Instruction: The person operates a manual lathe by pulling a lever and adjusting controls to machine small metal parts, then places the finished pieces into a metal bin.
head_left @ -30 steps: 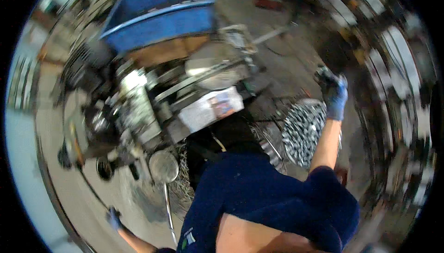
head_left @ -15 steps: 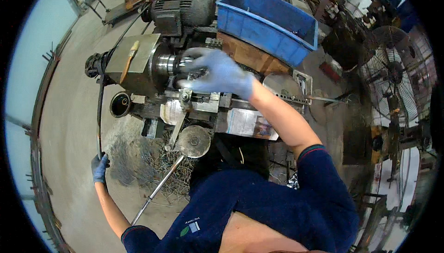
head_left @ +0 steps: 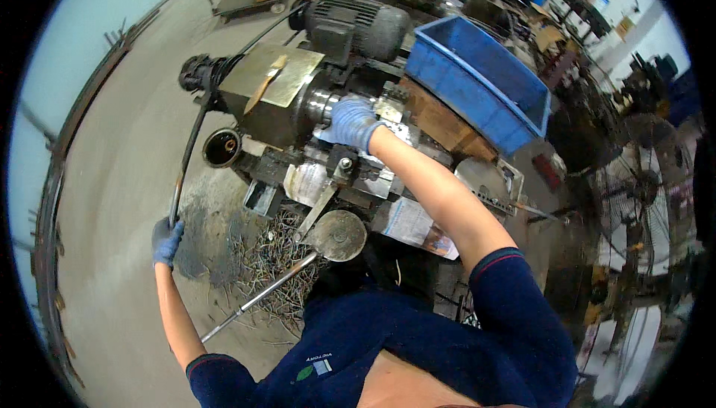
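Note:
My left hand (head_left: 167, 242), in a blue-grey knit glove, is wrapped round the lower end of a long dark lever (head_left: 188, 153) that rises to the far-left end of a small lathe-like machine. My gloved right hand (head_left: 353, 123) is curled at the shiny metal spindle nose (head_left: 321, 107). Its fingertips are hidden, and I cannot make out what they hold. A brush (head_left: 265, 84) with a wooden handle lies on the flat metal cover (head_left: 298, 83) of the headstock. Nearer me stands a bolted tool post (head_left: 344, 167).
A blue plastic bin (head_left: 477, 95) stands behind the machine, beside a grey motor (head_left: 358, 26). Metal shavings (head_left: 272, 270) litter the floor. A round plate (head_left: 339, 235) with a rod handle (head_left: 261, 294) juts toward me. At the right is a caged fan (head_left: 634, 184).
My right hand, blurred and open-fingered above the machine before, has closed in at the spindle nose. My left hand still holds the lever. The view has shifted, so the machine appears further right.

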A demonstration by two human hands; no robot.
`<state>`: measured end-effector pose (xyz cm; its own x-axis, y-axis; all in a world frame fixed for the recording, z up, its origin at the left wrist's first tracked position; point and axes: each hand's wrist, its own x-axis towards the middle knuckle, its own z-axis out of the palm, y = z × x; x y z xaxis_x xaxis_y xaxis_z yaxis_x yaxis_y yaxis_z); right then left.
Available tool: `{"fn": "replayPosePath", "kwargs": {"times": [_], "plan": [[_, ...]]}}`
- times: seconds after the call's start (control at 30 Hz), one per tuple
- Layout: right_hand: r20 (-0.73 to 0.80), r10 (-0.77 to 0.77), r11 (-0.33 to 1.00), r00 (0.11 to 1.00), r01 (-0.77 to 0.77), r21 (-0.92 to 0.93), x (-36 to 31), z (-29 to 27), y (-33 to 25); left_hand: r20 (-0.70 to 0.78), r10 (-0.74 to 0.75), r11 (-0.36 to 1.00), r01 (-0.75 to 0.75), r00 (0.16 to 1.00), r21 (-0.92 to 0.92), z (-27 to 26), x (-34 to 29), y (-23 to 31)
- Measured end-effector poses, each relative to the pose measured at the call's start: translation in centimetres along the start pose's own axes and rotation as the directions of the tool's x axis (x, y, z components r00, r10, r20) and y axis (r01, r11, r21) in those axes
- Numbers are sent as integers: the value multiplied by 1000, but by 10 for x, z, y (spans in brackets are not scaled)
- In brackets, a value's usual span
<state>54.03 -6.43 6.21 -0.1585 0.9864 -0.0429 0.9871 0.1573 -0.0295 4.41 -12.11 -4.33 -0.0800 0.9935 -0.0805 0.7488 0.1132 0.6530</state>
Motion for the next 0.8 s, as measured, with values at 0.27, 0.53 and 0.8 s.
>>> {"fn": "replayPosePath", "kwargs": {"times": [0.27, 0.53, 0.8], "plan": [[-137, 24, 899, 990, 39, 436, 14, -1, 6, -89, 14, 946, 15, 996, 324, 1, 0, 11], [99, 30, 747, 995, -88, 659, 39, -12, 24, -188, 94, 795, 40, 978, 605, 12, 8, 22], [70, 8, 757, 997, -52, 652, 49, -6, 29, -179, 368, 548, -57, 913, 835, -60, 108, -68]]}}
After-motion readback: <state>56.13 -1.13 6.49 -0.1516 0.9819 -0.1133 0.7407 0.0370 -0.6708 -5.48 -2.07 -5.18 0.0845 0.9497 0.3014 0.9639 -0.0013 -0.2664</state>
